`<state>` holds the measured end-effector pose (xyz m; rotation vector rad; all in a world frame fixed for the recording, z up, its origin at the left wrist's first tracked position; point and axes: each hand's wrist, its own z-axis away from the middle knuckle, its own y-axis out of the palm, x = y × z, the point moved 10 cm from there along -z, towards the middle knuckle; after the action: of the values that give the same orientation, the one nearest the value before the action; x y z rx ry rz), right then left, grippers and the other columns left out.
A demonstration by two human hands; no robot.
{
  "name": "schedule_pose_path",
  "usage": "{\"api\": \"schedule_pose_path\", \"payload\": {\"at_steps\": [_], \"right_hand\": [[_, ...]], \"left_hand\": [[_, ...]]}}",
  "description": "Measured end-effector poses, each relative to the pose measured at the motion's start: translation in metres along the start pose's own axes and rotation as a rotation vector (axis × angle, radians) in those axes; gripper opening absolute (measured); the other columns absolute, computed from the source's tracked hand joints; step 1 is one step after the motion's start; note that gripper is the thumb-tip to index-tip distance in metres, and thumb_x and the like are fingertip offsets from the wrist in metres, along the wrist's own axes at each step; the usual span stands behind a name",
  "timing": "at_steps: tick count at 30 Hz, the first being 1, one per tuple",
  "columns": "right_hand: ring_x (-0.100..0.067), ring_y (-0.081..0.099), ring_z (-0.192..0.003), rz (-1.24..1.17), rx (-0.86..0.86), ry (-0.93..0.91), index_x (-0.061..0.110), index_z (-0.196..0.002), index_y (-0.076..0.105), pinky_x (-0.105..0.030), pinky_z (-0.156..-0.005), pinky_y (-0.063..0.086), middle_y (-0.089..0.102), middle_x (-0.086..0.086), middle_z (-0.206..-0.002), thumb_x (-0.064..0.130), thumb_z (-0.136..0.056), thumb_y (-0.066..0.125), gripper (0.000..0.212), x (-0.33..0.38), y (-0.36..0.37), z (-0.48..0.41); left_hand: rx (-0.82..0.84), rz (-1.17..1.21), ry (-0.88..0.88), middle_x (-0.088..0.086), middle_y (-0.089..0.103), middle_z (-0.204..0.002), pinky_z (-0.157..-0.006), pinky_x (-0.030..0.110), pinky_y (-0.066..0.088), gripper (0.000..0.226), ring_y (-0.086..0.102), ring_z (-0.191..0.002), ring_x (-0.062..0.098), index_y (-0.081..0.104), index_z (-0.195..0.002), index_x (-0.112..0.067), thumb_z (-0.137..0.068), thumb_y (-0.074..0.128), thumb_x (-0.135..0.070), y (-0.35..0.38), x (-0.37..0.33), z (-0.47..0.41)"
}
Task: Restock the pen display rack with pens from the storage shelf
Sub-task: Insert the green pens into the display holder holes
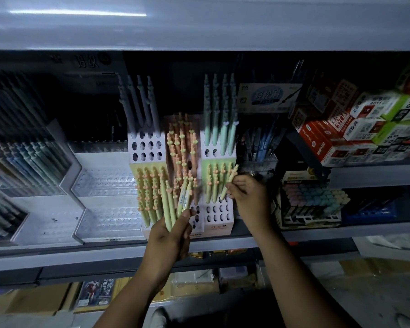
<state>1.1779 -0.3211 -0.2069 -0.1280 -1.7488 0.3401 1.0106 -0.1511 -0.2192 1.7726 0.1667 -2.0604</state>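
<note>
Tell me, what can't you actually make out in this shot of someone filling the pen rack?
Head view:
- Lower ends of the bundle of pens: covered by the left hand gripping them.
- Tip of the single pen: behind the fingers of the right hand, so whether it sits in a rack hole is unclear.
- Print on the boxes at right: blurred.
- Far-left pens: blurred, cut by the picture's edge.
</note>
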Motion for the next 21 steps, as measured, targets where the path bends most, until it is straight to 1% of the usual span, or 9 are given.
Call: {"api": "schedule_pose_path", "payload": {"at_steps": [3,6,8,9,11,13,15,18,21], "right_hand": [[-0.013,0.071,-0.077,0.058,0.054,-0.017,0.021,-0.091,0.066,-0.033,-0.074,0.059,0.069,0.011,-0.080,0.009,-0.091,0.073,0.014,0.002,0.011,0.000],[-0.004,0.067,-0.076,0.118,0.075,-0.047,0.013,-0.097,0.069,-0.024,-0.073,0.055,0.065,0.017,-0.080,0.010,-0.093,0.072,0.006,0.004,0.015,-0.001],[0.000,0.064,-0.074,0.168,0.069,-0.070,0.009,-0.096,0.070,-0.018,-0.069,0.050,0.064,0.015,-0.079,0.012,-0.093,0.073,0.005,0.008,0.015,-0.002],[0.001,0.062,-0.073,0.197,0.054,-0.094,0.009,-0.093,0.070,-0.017,-0.066,0.047,0.064,0.009,-0.079,0.012,-0.092,0.073,0.005,0.011,0.013,-0.003],[-0.003,0.061,-0.070,0.227,0.034,-0.123,0.007,-0.088,0.070,-0.020,-0.063,0.045,0.064,0.002,-0.079,0.012,-0.091,0.075,0.008,0.015,0.012,-0.003],[-0.005,0.061,-0.068,0.213,0.044,-0.100,0.005,-0.088,0.070,-0.027,-0.064,0.049,0.064,0.009,-0.074,0.012,-0.091,0.074,0.009,0.012,0.013,-0.003],[-0.003,0.062,-0.069,0.214,0.048,-0.089,0.005,-0.091,0.072,-0.026,-0.067,0.051,0.064,0.013,-0.074,0.013,-0.092,0.074,0.008,0.011,0.013,-0.004],[-0.011,0.064,-0.077,0.265,0.093,-0.089,0.002,-0.098,0.073,-0.022,-0.071,0.047,0.071,-0.002,-0.084,0.011,-0.092,0.073,0.011,0.007,0.019,-0.003],[-0.017,0.066,-0.081,0.283,0.125,-0.086,0.002,-0.096,0.072,-0.025,-0.073,0.047,0.073,-0.009,-0.088,0.011,-0.094,0.071,0.009,-0.001,0.025,-0.001]], "left_hand": [[0.000,0.003,-0.002,0.007,0.040,-0.065,-0.052,0.034,0.021,0.032,0.026,-0.048,0.019,0.059,-0.084,-0.010,-0.101,0.058,-0.038,-0.002,0.000,0.000],[0.002,-0.021,0.009,0.012,0.036,-0.064,-0.050,0.030,0.023,0.039,0.025,-0.046,0.019,0.052,-0.079,-0.008,-0.100,0.059,-0.041,-0.002,-0.001,-0.002],[0.009,-0.032,0.021,0.012,0.035,-0.064,-0.048,0.027,0.025,0.042,0.026,-0.044,0.019,0.050,-0.080,-0.006,-0.101,0.059,-0.040,-0.001,-0.002,-0.003],[0.009,-0.032,0.023,0.010,0.037,-0.063,-0.047,0.027,0.026,0.043,0.026,-0.043,0.018,0.050,-0.081,-0.002,-0.102,0.058,-0.039,0.000,-0.002,-0.004],[0.002,-0.028,0.018,0.008,0.039,-0.063,-0.046,0.026,0.027,0.046,0.027,-0.043,0.017,0.049,-0.086,0.004,-0.102,0.057,-0.038,0.001,-0.001,-0.005],[-0.001,-0.025,0.017,0.007,0.039,-0.063,-0.046,0.026,0.026,0.042,0.027,-0.044,0.017,0.052,-0.088,0.001,-0.102,0.057,-0.038,0.002,-0.001,-0.006],[0.003,-0.020,0.015,0.008,0.038,-0.063,-0.047,0.026,0.026,0.041,0.026,-0.044,0.017,0.052,-0.087,0.000,-0.102,0.058,-0.038,0.004,-0.001,-0.006],[0.004,-0.031,0.007,0.011,0.036,-0.062,-0.046,0.026,0.026,0.043,0.026,-0.043,0.018,0.052,-0.081,-0.003,-0.100,0.059,-0.041,0.006,-0.001,-0.006],[-0.002,-0.041,0.001,0.015,0.034,-0.063,-0.047,0.027,0.026,0.056,0.025,-0.043,0.019,0.047,-0.079,0.008,-0.098,0.061,-0.044,0.008,-0.001,-0.007]]}}
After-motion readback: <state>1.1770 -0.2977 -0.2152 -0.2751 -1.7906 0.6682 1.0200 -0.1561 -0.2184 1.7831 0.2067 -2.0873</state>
